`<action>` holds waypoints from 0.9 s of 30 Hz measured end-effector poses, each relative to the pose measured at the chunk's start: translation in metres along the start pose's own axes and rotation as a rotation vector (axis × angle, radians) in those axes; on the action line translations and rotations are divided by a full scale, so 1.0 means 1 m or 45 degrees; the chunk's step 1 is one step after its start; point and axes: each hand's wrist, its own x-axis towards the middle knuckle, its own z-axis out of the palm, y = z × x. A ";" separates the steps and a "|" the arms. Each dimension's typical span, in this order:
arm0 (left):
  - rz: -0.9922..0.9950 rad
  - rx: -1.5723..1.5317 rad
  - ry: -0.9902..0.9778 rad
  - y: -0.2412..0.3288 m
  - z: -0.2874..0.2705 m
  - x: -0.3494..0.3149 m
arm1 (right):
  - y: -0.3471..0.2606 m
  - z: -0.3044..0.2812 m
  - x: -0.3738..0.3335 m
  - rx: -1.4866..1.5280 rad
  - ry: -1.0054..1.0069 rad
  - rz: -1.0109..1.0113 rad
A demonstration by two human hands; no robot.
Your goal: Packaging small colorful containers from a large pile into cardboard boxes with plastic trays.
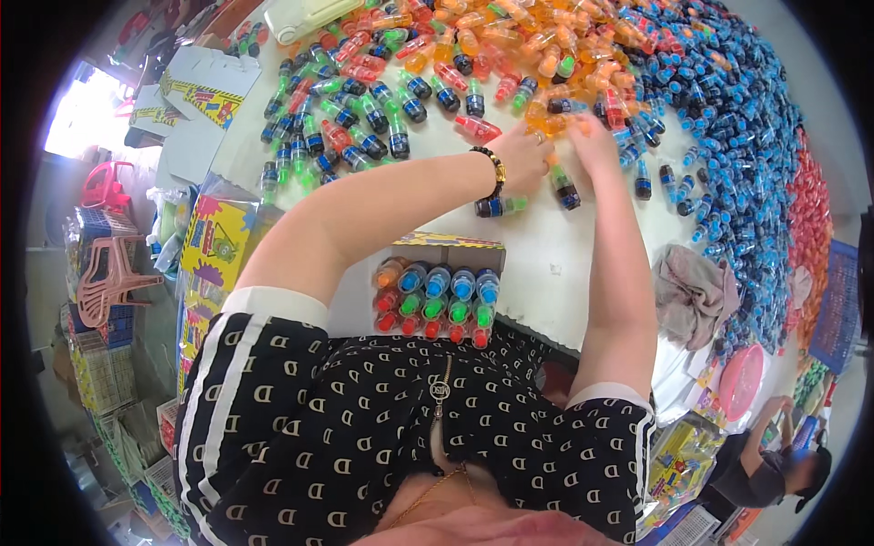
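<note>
Both my hands are at the edge of a heap of small plastic bottles on the white table [555, 268]. My left hand [523, 162], with a dark beaded bracelet at its wrist, is closed around a small orange bottle, mostly hidden by the fingers. Beside it, my right hand [592, 144] reaches among orange bottles [544, 120]; its fingers are smeared by motion. A dark bottle with a green cap [564, 188] lies between my wrists. Close to my body stands an open carton [451, 241] holding rows of bottles with orange, blue, green and red caps [435, 308].
Blue-capped dark bottles [728, 118] pile up at the right, orange ones [496, 27] at the back. A grey cloth [696, 296] lies right of my forearm. Flat cartons [196, 100] and a pink chair [114, 278] stand left. Another person [765, 469] is at lower right.
</note>
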 end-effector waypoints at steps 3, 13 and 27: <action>0.041 0.077 0.060 -0.002 0.018 0.005 | -0.034 0.008 0.006 -0.046 -0.081 0.302; -0.839 -1.977 0.185 -0.042 -0.027 -0.058 | -0.008 -0.004 0.004 0.313 -0.105 0.145; -0.944 -2.656 0.105 -0.035 -0.060 -0.178 | -0.060 0.025 -0.038 -0.547 -0.287 -1.237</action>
